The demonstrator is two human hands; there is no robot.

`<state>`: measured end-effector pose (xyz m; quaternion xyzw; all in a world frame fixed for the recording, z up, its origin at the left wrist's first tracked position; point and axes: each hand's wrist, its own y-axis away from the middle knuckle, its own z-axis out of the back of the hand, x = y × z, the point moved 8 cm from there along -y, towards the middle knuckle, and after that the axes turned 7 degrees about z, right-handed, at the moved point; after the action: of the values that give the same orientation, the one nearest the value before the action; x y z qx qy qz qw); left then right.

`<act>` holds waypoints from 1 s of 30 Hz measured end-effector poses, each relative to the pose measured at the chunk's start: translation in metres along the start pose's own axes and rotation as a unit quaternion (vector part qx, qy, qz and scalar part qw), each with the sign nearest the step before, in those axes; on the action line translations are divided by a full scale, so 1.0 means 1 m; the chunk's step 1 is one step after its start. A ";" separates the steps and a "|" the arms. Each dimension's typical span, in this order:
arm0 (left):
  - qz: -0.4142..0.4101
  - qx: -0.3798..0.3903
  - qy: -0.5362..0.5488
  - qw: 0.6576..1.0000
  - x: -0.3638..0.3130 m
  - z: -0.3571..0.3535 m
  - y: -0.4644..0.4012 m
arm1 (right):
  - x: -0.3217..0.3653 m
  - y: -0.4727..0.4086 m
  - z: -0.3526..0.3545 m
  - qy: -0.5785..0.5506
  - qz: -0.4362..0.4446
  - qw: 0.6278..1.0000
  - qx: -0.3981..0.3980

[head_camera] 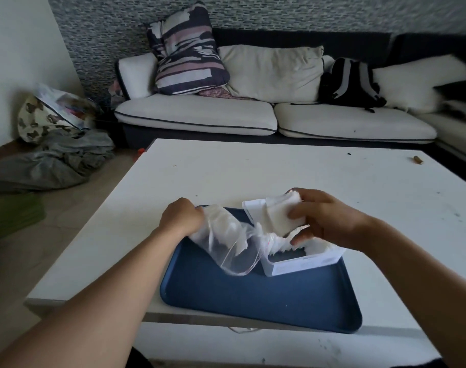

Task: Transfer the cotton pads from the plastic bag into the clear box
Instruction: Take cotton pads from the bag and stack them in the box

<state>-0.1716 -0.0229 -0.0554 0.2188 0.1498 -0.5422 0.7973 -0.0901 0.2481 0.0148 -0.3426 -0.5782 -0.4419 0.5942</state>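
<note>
A clear plastic bag [226,243] lies crumpled across a blue tray [253,296]. My left hand [182,217] grips the bag's far left end. My right hand [324,217] holds a stack of white cotton pads [277,216], fingers curled round it, just above the clear box [301,264]. The box stands on the tray's right side, and its lid [253,205] is raised behind the pads. More white pads show at the box's right rim. The bag's open mouth bunches between the pads and the box.
The tray sits at the near edge of a white table [279,171]. A small brown object [418,160] lies at the table's far right. A sofa [226,112] with cushions and a black backpack [351,83] stands behind. Clothes lie heaped on the floor at left.
</note>
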 end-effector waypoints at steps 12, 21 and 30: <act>-0.106 0.023 0.467 0.877 -0.115 0.022 0.139 | 0.014 -0.009 -0.055 -0.268 0.022 0.963 -0.028; 0.076 0.254 0.637 0.724 -0.120 -0.022 0.148 | 0.029 -0.003 -0.016 0.004 0.161 0.957 -0.240; 0.047 0.214 0.578 0.786 -0.113 -0.022 0.140 | 0.026 -0.008 -0.014 0.062 0.138 0.955 -0.256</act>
<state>-0.0824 0.1228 0.0053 0.6629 0.4524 -0.2947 0.5187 -0.0936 0.2288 0.0383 -0.5319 -0.3547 -0.5089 0.5765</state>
